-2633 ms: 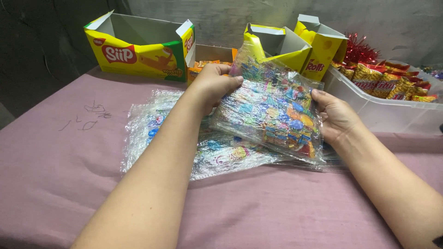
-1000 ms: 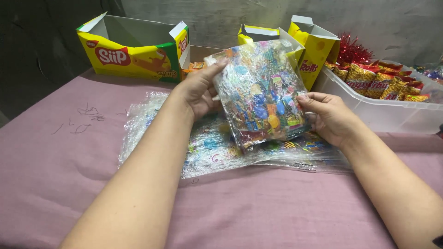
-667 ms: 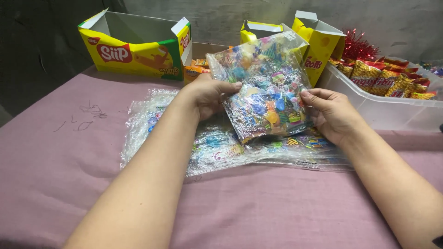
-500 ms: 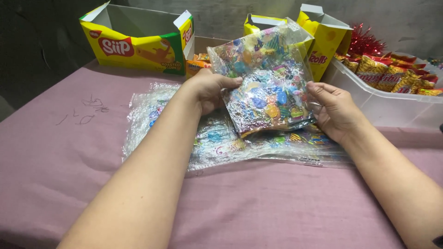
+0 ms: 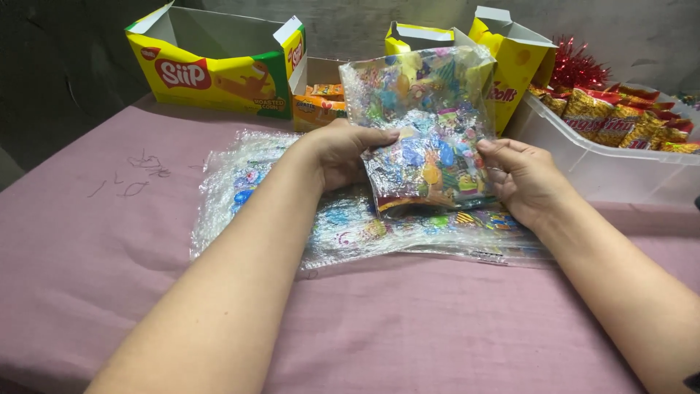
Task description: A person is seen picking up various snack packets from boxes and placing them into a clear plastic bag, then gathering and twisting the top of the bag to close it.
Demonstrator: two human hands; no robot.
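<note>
I've got both hands clamped on the clear candy bag [image 5: 426, 131]: left hand [image 5: 339, 153] on its left edge, right hand [image 5: 521, 179] on the right edge, bag upright above the flat wrappers [image 5: 292, 211]. Yellow boxes [image 5: 211, 66] behind, clear bin [image 5: 583, 146] close at right. Near desk [image 5: 437, 335] w/ open room.

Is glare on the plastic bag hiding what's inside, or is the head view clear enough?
Head view: sharp, evenly lit. The clear bag, held between left hand and right hand, shows glare patches, yet colourful contents read through. Back wall is dim.
</note>
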